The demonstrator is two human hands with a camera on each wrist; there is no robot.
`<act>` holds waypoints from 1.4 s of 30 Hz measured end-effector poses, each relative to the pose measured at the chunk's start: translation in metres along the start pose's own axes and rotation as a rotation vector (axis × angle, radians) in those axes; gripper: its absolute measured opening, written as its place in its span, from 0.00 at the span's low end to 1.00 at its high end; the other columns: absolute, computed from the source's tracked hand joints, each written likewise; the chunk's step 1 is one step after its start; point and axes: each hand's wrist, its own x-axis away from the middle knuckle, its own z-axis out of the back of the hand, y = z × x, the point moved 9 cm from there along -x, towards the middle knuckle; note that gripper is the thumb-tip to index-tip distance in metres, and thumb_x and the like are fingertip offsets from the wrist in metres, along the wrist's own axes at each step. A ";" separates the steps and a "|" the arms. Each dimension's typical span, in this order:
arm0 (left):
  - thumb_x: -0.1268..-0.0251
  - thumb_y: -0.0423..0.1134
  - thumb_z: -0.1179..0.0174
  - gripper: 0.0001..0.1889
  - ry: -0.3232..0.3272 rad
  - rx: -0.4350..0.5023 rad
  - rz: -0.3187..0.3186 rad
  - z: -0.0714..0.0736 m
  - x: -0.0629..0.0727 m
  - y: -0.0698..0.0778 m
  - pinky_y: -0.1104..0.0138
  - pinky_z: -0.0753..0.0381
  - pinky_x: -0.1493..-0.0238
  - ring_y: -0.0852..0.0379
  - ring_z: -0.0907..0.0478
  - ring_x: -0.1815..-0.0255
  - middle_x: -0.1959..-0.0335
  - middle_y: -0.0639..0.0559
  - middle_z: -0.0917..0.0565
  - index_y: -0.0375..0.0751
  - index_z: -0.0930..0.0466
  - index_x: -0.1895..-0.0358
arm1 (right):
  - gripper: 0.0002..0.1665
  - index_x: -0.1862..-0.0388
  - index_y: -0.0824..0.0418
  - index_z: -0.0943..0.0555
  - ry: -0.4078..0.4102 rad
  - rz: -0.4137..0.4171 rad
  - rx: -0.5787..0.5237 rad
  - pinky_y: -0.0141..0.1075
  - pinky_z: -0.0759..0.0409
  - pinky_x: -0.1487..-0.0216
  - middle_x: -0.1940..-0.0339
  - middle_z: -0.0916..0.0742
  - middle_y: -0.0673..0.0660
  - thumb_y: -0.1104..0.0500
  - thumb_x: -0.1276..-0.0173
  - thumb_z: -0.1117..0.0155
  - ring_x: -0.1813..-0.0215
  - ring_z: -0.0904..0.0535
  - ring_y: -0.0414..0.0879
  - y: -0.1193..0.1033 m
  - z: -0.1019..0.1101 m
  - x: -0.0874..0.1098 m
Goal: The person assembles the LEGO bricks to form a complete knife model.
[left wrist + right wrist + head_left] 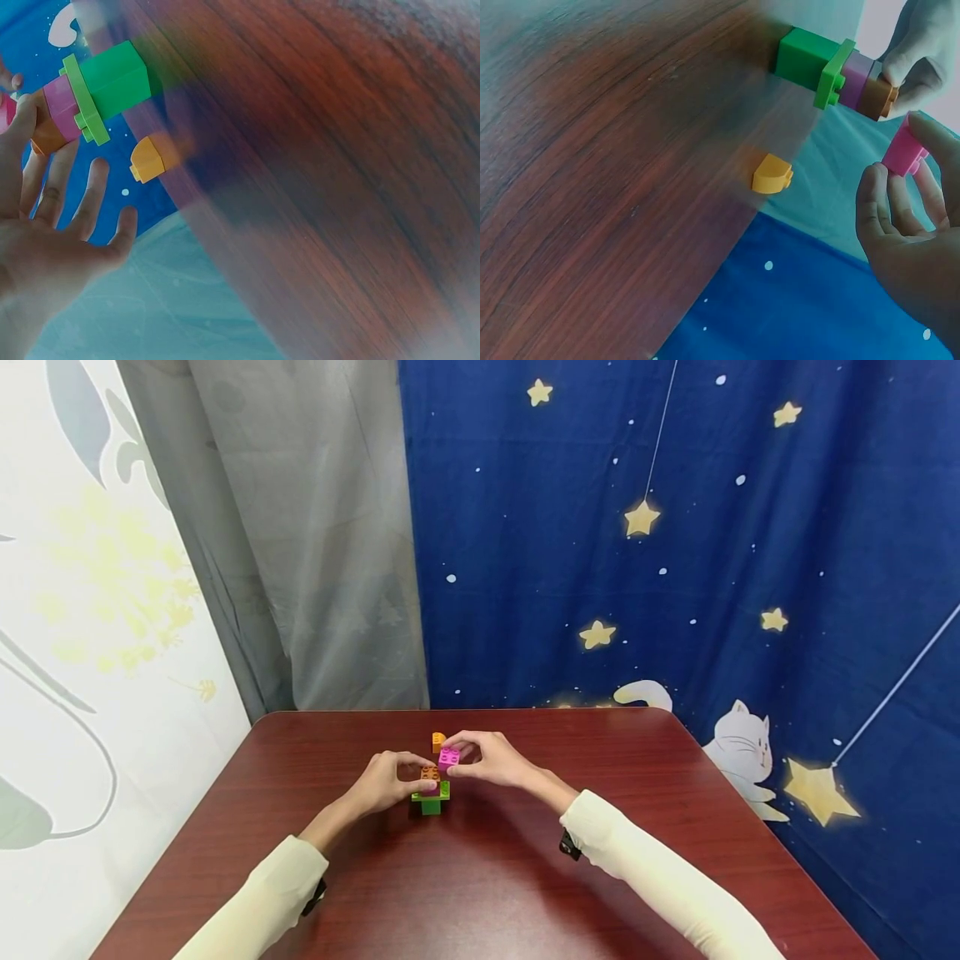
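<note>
A stack of toy building bricks stands on the table: a green brick (431, 807) at the bottom, a wider light green plate (446, 788), a purple-pink brick (855, 79) and an orange-brown brick (430, 772) on top. My left hand (381, 787) pinches the orange-brown brick between thumb and fingers, steadying the stack from its left side. Just right of the stack top, my right hand (495, 760) holds a bright pink brick (449, 758) by thumb and fingertips, its studs upward. In the right wrist view, this pink brick (905, 146) is apart from the stack.
A yellow-orange brick with a rounded side (437, 743) lies on the table behind the stack. The dark red wooden table (525, 877) ends at a back edge near a blue star-patterned curtain (525, 568) and a grey curtain (337, 568).
</note>
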 end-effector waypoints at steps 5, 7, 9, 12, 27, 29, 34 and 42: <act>0.43 0.47 0.21 0.18 -0.014 0.015 0.008 -0.002 -0.001 -0.002 0.47 0.17 0.51 0.51 0.15 0.55 0.58 0.51 0.09 0.44 0.09 0.52 | 0.23 0.41 0.60 0.16 -0.007 0.019 0.007 0.38 0.15 0.53 0.54 0.09 0.58 0.59 0.34 0.22 0.51 0.12 0.59 -0.005 -0.005 -0.004; 0.43 0.47 0.21 0.18 -0.023 0.018 0.014 -0.003 -0.001 -0.003 0.45 0.17 0.51 0.49 0.15 0.55 0.58 0.50 0.09 0.42 0.09 0.52 | 0.23 0.41 0.61 0.16 -0.010 0.025 -0.001 0.36 0.15 0.54 0.54 0.09 0.59 0.60 0.34 0.22 0.50 0.12 0.60 -0.006 -0.007 -0.004; 0.42 0.47 0.21 0.19 -0.030 0.020 0.023 -0.003 -0.001 -0.004 0.45 0.17 0.51 0.48 0.15 0.55 0.59 0.50 0.10 0.41 0.10 0.52 | 0.23 0.40 0.61 0.16 -0.012 0.029 -0.003 0.36 0.15 0.54 0.54 0.09 0.59 0.61 0.34 0.22 0.50 0.12 0.60 -0.006 -0.010 -0.005; 0.42 0.48 0.21 0.20 -0.034 0.009 0.033 -0.004 -0.001 -0.006 0.47 0.17 0.52 0.48 0.15 0.56 0.58 0.50 0.09 0.40 0.10 0.51 | 0.24 0.40 0.62 0.16 -0.015 0.040 0.004 0.39 0.14 0.53 0.54 0.09 0.59 0.62 0.34 0.23 0.50 0.12 0.60 -0.006 -0.014 -0.007; 0.42 0.49 0.22 0.24 -0.052 0.016 0.066 -0.004 -0.001 -0.009 0.44 0.20 0.42 0.41 0.16 0.46 0.52 0.44 0.10 0.35 0.12 0.49 | 0.25 0.38 0.63 0.17 -0.019 0.066 -0.010 0.53 0.14 0.49 0.53 0.10 0.61 0.64 0.34 0.24 0.52 0.11 0.57 -0.009 -0.024 -0.009; 0.42 0.49 0.21 0.24 -0.054 0.008 0.065 -0.004 -0.001 -0.009 0.44 0.20 0.42 0.41 0.16 0.46 0.52 0.44 0.10 0.36 0.12 0.49 | 0.25 0.38 0.63 0.16 -0.019 0.059 -0.004 0.51 0.14 0.49 0.53 0.10 0.60 0.64 0.34 0.24 0.52 0.11 0.54 -0.009 -0.026 -0.009; 0.44 0.49 0.20 0.23 -0.064 -0.001 0.067 -0.004 -0.002 -0.010 0.46 0.19 0.45 0.43 0.16 0.51 0.54 0.45 0.10 0.37 0.11 0.50 | 0.25 0.38 0.62 0.16 -0.024 0.042 -0.006 0.47 0.14 0.48 0.53 0.09 0.58 0.63 0.33 0.24 0.54 0.11 0.48 -0.009 -0.029 -0.009; 0.45 0.49 0.20 0.23 -0.057 0.000 0.062 -0.002 -0.003 -0.008 0.48 0.18 0.46 0.48 0.17 0.53 0.55 0.48 0.09 0.38 0.10 0.51 | 0.24 0.39 0.60 0.15 -0.018 0.034 0.035 0.36 0.15 0.49 0.53 0.09 0.54 0.61 0.35 0.22 0.53 0.12 0.41 -0.008 -0.030 -0.014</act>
